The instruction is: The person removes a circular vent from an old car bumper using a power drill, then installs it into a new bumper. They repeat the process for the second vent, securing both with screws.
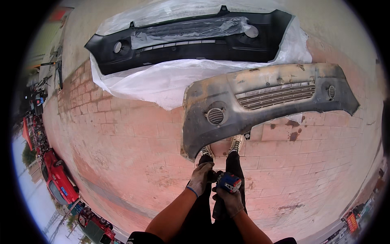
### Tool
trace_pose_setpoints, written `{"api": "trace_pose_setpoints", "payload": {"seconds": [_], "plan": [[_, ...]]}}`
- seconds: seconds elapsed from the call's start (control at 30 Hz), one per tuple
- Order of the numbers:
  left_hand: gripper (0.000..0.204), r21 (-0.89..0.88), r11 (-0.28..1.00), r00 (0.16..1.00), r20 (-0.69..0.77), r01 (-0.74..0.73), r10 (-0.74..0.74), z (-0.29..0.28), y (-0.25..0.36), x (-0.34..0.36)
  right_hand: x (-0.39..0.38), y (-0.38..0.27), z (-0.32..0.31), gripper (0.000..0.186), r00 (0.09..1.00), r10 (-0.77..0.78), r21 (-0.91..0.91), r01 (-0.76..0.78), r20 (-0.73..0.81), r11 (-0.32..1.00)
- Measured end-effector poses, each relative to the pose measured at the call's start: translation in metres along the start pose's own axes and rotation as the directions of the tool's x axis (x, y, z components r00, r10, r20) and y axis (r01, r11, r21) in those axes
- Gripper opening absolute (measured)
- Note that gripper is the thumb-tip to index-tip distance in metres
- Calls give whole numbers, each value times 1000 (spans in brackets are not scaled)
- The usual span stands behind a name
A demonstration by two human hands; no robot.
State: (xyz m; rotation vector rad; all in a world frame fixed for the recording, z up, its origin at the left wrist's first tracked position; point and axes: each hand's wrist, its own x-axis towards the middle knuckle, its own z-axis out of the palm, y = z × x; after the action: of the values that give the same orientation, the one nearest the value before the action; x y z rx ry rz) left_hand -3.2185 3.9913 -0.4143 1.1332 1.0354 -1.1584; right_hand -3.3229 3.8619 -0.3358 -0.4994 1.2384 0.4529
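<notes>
Worn bumper [268, 99]: grey, smeared tan
Second bumper [183, 51] beyond worn bumper: coloured black
Drill [229, 182] before worn bumper: coloured blue, black
Paving [140, 142] around worn bumper: tinted pink, spotted dark

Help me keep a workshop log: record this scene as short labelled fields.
Right hand: gloved, holding a blue-and-black power drill
Left hand: gloved, at the drill's front end; exact grip unclear
Nearer bumper: grey, worn and stained, beside the person's shoes
Farther bumper: black, lying on a whitish plastic sheet
Ground: reddish paving
Far left: red vehicle
</notes>
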Motion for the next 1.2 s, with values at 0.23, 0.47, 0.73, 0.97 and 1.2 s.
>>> {"api": "trace_pose_setpoints", "payload": {"seconds": [0.23, 0.47, 0.73, 0.97, 1.2], "plan": [[25, 12, 1000, 1000, -20, 24, -24, 8, -5, 0, 4, 4, -14, 24, 998, -60, -25, 60, -11, 998], [32, -208, 968, 982, 154, 142, -111, 6, -31, 15, -4, 9, -16, 34, 998, -57, 117, 58, -13, 991], [51, 27, 985, 970, 170, 173, -175, 26, -26, -8, -6, 39, -12, 47, 921, -372, -634, 223, -110, 740], [57, 246, 962, 993, -18, 119, -118, -4, -4, 4, -7, 41, -27, 43, 975, -194, -360, 142, -112, 922], [56, 213, 950, 930, 239, 229, -278, 20, 11, -28, -14, 44, -22, 45, 922, -380, -746, 301, 69, 594]]}}
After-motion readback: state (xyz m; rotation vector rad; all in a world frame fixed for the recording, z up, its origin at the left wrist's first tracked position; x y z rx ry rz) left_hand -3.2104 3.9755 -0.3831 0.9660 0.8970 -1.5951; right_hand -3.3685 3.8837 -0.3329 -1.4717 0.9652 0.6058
